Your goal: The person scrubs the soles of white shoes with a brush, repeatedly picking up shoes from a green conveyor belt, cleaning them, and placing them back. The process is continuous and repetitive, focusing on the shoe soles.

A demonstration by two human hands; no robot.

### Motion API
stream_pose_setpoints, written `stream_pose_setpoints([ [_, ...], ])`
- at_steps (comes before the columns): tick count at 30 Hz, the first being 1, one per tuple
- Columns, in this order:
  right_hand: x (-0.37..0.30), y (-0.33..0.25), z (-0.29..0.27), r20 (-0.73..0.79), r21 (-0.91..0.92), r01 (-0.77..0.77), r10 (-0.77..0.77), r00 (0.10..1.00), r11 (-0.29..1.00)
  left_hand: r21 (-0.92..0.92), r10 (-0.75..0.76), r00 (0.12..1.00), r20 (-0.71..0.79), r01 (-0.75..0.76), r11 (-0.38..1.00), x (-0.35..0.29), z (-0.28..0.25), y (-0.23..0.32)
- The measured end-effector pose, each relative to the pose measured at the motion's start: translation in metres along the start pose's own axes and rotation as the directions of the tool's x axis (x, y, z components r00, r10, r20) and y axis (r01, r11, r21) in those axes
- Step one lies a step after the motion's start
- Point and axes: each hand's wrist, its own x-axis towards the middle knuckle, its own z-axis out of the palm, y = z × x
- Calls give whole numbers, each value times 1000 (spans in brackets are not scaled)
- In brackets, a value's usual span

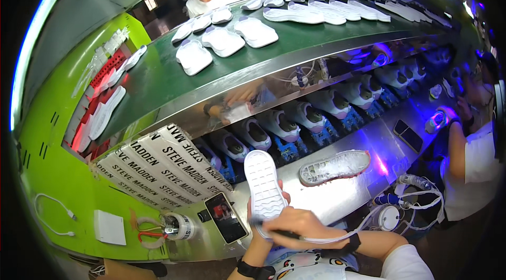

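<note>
My left hand (285, 195) grips a white shoe sole (262, 180) from beneath, its fingers curled round the edge and its patterned face turned up. Over the heel end, my right hand (301, 223) is closed on a dark-handled brush (284, 233), whose blurred tip lies at the sole's left edge. A pale tube (337, 237) trails from the brush past my right wrist. Just beyond, a grey-white sole with a reddish rim (334, 167) lies on the metal bench (329, 200).
A green conveyor belt (153, 82) carries several white soles (255, 32). Below it stands a row of shoe uppers (283, 126). Left are a printed box (158, 169), a lit phone (225, 218) and a cup with scissors (182, 226). Co-workers (477, 153) sit right and across.
</note>
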Motion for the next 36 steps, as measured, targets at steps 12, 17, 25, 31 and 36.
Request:
stream_pose_setpoints([
  [12, 6, 10, -37, 318, 282, -339, 246, 916, 898, 323, -156, 977, -146, 196, 926, 12, 27, 27],
  [17, 13, -7, -51, 258, 337, -234, 150, 955, 912, 416, -328, 900, -287, 426, 804, 25, 53, 27],
  [25, 15, -10, -63, 205, 227, 109, -157, 966, 968, 453, -316, 711, -628, 664, 594, 36, 92, 23],
  [31, 11, -13, -81, 227, 176, 81, -120, 966, 981, 901, -8, 908, -420, 418, 117, 21, 171, -19],
  [36, -3, 0, -106, 322, 94, -65, 32, 946, 993, 580, -308, 600, -738, 798, 165, 56, 123, 15],
])
